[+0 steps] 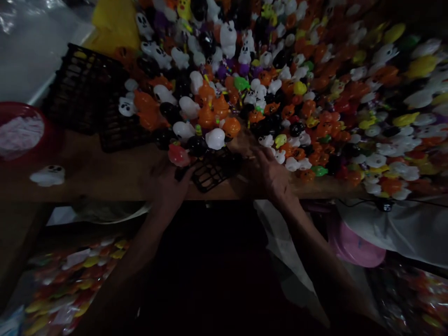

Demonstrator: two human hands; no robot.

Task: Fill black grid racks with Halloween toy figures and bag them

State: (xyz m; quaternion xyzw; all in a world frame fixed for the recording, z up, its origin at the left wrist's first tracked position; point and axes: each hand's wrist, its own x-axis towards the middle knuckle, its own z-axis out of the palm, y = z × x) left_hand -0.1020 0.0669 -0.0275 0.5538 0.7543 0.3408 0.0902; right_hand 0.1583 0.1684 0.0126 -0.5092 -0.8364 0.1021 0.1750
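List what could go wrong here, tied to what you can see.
The black grid tray between the left hand and right hand lies close to the front edge of the wooden table; a careless pull might tip it off.

The right hand is right by the piled toys, so a bump could send some sliding.

The lone white toy at the far left could be brushed off the table.

Rounded pink object [360, 245] below wooden table [94, 177].
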